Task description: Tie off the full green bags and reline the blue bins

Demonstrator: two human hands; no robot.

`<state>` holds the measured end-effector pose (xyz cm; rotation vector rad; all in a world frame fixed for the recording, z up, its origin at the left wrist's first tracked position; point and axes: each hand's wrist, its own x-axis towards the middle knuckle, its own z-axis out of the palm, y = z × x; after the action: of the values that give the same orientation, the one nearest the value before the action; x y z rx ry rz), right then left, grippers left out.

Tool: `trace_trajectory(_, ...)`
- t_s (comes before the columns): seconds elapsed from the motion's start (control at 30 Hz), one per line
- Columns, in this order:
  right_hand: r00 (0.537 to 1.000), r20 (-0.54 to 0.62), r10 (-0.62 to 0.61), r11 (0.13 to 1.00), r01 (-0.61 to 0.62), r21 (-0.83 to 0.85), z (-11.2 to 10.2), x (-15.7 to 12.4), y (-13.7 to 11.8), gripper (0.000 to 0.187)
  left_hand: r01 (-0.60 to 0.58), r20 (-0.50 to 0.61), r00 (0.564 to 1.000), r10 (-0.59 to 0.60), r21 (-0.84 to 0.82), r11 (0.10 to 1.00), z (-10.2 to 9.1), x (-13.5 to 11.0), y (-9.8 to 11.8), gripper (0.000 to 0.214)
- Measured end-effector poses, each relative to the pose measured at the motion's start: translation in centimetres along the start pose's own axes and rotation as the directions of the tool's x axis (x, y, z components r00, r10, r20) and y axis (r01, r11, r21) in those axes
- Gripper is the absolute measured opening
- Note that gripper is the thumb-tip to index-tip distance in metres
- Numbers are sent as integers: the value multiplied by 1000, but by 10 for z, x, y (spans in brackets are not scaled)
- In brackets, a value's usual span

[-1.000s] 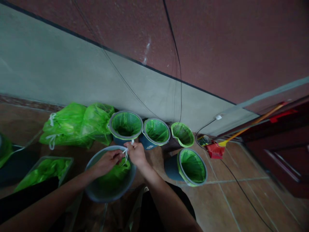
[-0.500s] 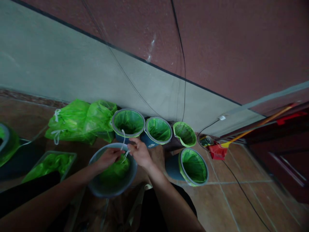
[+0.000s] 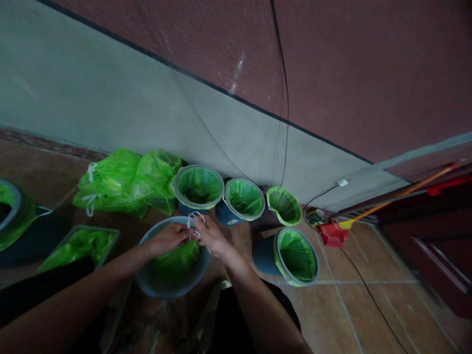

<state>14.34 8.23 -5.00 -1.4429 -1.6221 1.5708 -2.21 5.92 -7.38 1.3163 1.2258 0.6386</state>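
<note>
Both hands meet over a round bin (image 3: 144,281) between my legs. Inside it sits a green plastic bag (image 3: 177,263), gathered at the top. White drawstrings (image 3: 195,216) from the bag loop up between my fingers. My left hand (image 3: 170,240) pinches the drawstring from the left side. Opposite it, my right hand (image 3: 209,234) grips a looped part of the same string. The fingertips almost touch, so the exact crossing of the strings is hidden.
Green-lined bins (image 3: 199,186) stand along the wall, and another bin (image 3: 297,255) is at the right. Tied green bags (image 3: 118,184) lie at the left, near a tray of green bags (image 3: 84,246). A red dustpan (image 3: 334,233) and a black cable (image 3: 368,287) are farther right.
My hands have come closer together, and the drawstring ends that hung apart now form loops between the fingers. The view has shifted slightly.
</note>
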Motion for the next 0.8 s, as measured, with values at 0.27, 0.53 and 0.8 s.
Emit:
trace_trajectory(0.27,971,228,-77,853,182,-489,3,-20,-15,28,85,-234,964,-127,-181,980,-11,2,4,31)
trace_trajectory(0.53,975,79,-206,904,220,-367,-16,-5,5,15,-292,75,955,286,382,877,-20,-7,15,20)
trace_trajectory(0.8,992,52,-118,973,105,205,15,12,14,2,-378,47,890,454,634,675,-8,-12,11,36)
